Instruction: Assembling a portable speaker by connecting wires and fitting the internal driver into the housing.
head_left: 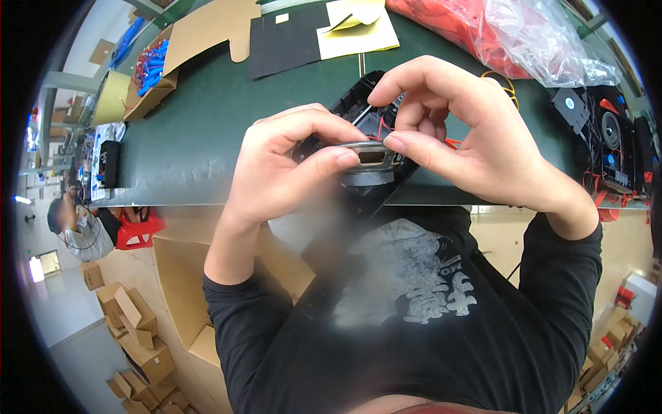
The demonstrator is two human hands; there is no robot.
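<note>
My left hand (pixel 283 155) grips a small loudspeaker driver (pixel 372 159) by its metal rim, thumb in front and fingers behind. The driver is held edge-on, its round grey magnet (pixel 367 179) facing down toward me. On the driver's right end rests the thumb of my right hand (pixel 455 127); the index finger is raised and bent, the other fingers curl behind. Under both hands lies an open black plastic housing (pixel 379 198), slanted on the green table. Thin red wires (pixel 381 126) show between the hands. Where they end is hidden.
A black sheet (pixel 286 45) and yellow papers (pixel 358 34) lie at the back of the green table (pixel 186 152). Far left stands a carton of blue wired parts (pixel 155 69). A plastic bag of red items (pixel 483 34) is back right, with black speaker housings (pixel 610 138) beside it.
</note>
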